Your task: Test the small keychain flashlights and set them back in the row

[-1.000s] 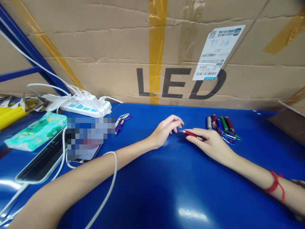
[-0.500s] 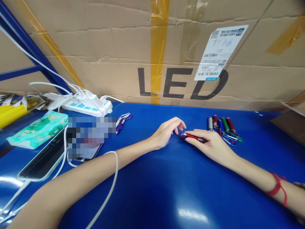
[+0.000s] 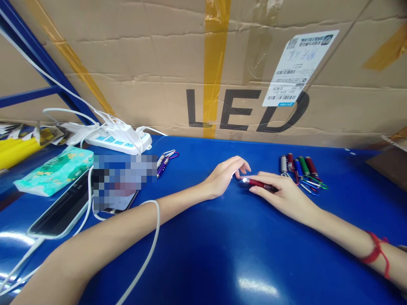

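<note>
Two hands meet at the centre of the blue bench [image 3: 222, 237]. The right hand [image 3: 280, 192] has its grip closed around a red mini flashlight [image 3: 259, 184], held low over the bench, lit tip pointing to 9 o'clock. The left hand [image 3: 224, 176] hangs loosely curled and released, fingertips just beside the lit tip. Keep the barrel steady and level; spare flashlights [image 3: 300, 169] lie near at 2 o'clock.
</note>
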A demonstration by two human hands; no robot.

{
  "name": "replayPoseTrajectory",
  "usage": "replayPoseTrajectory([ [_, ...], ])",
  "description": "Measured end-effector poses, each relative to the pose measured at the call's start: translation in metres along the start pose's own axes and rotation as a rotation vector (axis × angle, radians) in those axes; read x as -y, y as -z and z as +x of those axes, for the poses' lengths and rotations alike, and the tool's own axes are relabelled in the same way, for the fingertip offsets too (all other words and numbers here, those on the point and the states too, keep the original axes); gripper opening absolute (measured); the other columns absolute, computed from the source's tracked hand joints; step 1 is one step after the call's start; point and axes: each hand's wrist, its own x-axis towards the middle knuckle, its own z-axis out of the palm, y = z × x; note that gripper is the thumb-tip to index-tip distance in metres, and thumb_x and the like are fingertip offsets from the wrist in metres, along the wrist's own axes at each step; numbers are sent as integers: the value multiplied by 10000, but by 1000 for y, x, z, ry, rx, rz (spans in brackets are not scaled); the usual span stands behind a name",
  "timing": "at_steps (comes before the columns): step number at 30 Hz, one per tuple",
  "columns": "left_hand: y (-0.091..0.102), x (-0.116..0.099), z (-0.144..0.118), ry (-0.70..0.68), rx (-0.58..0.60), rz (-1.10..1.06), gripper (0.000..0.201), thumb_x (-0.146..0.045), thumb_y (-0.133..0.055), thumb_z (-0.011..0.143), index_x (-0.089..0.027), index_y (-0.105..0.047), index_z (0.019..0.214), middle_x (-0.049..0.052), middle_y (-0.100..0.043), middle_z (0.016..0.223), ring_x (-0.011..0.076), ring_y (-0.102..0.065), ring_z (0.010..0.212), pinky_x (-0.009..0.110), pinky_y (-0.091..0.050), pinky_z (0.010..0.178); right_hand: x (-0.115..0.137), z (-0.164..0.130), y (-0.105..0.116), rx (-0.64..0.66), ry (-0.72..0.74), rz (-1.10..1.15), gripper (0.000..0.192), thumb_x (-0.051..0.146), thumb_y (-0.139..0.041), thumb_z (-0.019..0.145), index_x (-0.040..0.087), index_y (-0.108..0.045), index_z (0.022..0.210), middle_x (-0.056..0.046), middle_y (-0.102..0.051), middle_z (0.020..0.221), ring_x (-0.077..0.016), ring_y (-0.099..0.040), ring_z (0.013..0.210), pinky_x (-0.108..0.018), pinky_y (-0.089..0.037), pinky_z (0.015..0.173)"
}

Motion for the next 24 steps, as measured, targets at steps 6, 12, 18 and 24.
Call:
replayPoseTrajectory([
  [6,0,-1,0,-7,9,30,335,-334,-268,914,-149,-529,815,27,-546,853,132,-479,696,248,-343,652,-2,-1,-1,7,27,-20,356,461,-480,873,208,-691,1007,-46,-627,784,-158,-573,688,-254,-439,608],
  [12,0,-2,-1,-15,19,50,340,-326,-261,921,-145,-529,817,28,-543,860,131,-477,702,244,-342,652,0,-1,-2,-17,47,-19,292,415,-540,854,195,-700,959,-36,-627,751,-138,-568,647,-232,-431,576],
  [18,1,-1,0,-32,21,67,344,-317,-258,924,-142,-532,813,32,-542,865,130,-477,711,245,-346,668,0,-3,-2,-36,60,-54,287,415,-541,853,184,-706,901,-39,-642,748,-143,-582,646,-238,-436,574],
  [24,0,1,0,-31,22,74,347,-319,-256,918,-146,-531,799,29,-542,859,130,-474,702,248,-351,675,-1,-2,-3,-35,64,-64,292,419,-532,860,193,-708,919,-30,-639,742,-136,-575,638,-235,-426,573],
])
